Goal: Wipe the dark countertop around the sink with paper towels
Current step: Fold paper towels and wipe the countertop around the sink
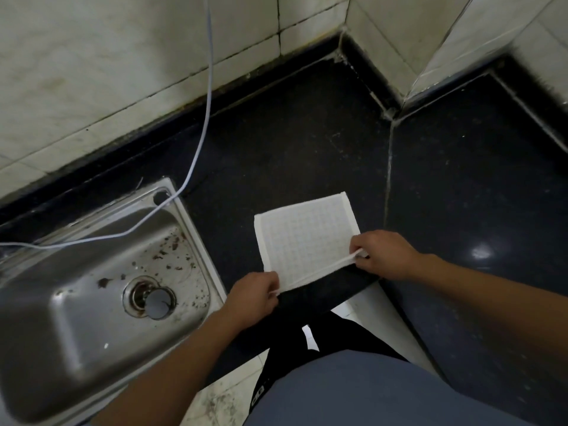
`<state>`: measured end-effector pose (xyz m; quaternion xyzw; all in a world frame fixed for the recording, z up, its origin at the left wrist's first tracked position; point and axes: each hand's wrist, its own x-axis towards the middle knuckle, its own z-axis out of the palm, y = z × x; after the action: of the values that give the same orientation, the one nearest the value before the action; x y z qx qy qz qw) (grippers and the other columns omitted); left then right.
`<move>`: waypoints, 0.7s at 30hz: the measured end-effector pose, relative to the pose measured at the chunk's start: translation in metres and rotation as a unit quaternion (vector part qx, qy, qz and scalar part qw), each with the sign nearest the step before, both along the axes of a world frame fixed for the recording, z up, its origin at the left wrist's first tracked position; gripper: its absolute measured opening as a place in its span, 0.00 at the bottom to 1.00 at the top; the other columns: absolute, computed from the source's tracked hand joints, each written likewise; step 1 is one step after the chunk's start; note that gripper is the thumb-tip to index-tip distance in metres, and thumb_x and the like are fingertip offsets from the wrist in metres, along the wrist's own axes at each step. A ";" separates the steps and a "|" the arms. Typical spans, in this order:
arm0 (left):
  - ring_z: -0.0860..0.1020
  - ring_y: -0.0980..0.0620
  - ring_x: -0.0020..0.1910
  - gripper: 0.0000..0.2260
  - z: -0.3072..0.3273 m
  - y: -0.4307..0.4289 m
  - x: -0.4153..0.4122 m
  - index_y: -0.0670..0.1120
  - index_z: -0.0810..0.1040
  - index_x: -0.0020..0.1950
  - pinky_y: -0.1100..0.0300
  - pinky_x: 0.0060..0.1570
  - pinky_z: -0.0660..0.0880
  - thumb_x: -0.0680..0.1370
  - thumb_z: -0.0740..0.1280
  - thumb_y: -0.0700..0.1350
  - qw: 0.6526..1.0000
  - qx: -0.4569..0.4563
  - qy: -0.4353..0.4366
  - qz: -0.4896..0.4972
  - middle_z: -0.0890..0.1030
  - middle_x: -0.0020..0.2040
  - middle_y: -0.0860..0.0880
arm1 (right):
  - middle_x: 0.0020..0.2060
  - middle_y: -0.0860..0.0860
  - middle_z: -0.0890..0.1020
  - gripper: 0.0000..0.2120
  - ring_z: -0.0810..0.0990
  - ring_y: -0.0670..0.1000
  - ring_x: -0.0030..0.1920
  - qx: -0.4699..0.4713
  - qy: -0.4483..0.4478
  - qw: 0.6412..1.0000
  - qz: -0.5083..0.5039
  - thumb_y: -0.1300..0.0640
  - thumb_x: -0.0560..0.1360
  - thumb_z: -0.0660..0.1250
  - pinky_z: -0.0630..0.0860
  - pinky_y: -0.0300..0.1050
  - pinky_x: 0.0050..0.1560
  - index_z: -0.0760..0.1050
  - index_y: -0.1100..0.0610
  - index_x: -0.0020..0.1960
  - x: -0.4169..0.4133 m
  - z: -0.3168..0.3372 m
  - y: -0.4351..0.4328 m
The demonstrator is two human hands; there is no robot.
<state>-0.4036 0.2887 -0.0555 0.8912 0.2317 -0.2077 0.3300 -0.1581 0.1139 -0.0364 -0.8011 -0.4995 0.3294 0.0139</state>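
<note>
Right of the steel sink [92,302], on the dark counter [292,142], left hand [255,292] & right hand [384,255] fingers are pinching the white gridded paper towel [307,241] by its near edge, risking a tear if tugged apart.

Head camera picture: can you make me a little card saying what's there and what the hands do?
Sink: stainless steel sink, brown specks near drain
Towel: white grid-patterned paper towel, flat on dark stone countertop, right of sink
Left hand: pinches towel's near-left corner
Right hand: pinches towel's near-right corner
Cable: thin white cable hangs down wall, crosses sink
</note>
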 end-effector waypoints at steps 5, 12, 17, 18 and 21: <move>0.77 0.57 0.35 0.06 0.014 0.051 0.035 0.47 0.81 0.46 0.63 0.38 0.73 0.72 0.70 0.38 0.984 -0.045 -0.052 0.164 0.80 0.36 0.51 | 0.39 0.50 0.80 0.03 0.78 0.52 0.41 0.040 0.020 0.989 -0.139 0.55 0.72 0.68 0.69 0.44 0.38 0.79 0.53 0.45 0.034 0.006 0.025; 0.77 0.50 0.37 0.03 -0.007 0.085 0.087 0.44 0.80 0.42 0.60 0.40 0.72 0.71 0.69 0.36 0.971 0.037 -0.075 0.224 0.78 0.34 0.49 | 0.42 0.51 0.80 0.06 0.79 0.54 0.46 0.033 0.000 0.970 -0.239 0.54 0.72 0.69 0.72 0.45 0.42 0.78 0.53 0.48 0.060 -0.018 0.065; 0.79 0.44 0.41 0.03 -0.033 0.091 0.095 0.46 0.79 0.40 0.55 0.42 0.77 0.71 0.69 0.38 0.972 0.076 -0.027 0.220 0.81 0.38 0.45 | 0.48 0.51 0.82 0.09 0.80 0.55 0.49 -0.001 -0.039 0.965 -0.260 0.49 0.74 0.68 0.72 0.45 0.43 0.78 0.50 0.52 0.059 -0.036 0.073; 0.79 0.43 0.42 0.02 -0.034 0.091 0.095 0.46 0.79 0.42 0.53 0.42 0.77 0.71 0.69 0.39 0.971 0.084 -0.019 0.222 0.81 0.40 0.44 | 0.48 0.51 0.82 0.10 0.80 0.55 0.50 -0.011 -0.052 0.965 -0.255 0.47 0.74 0.67 0.72 0.45 0.43 0.77 0.50 0.53 0.059 -0.037 0.073; 0.77 0.43 0.47 0.06 -0.030 0.088 0.090 0.45 0.78 0.49 0.51 0.43 0.76 0.72 0.68 0.41 0.968 0.136 -0.028 0.210 0.78 0.47 0.44 | 0.52 0.51 0.79 0.14 0.78 0.54 0.52 0.014 -0.095 0.971 -0.220 0.46 0.74 0.66 0.72 0.46 0.45 0.75 0.50 0.57 0.055 -0.034 0.069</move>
<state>-0.3140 0.3765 -0.0852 0.8644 0.4306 -0.0748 0.2486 -0.1031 0.1825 -0.0704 -0.9187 -0.3143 0.2340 0.0500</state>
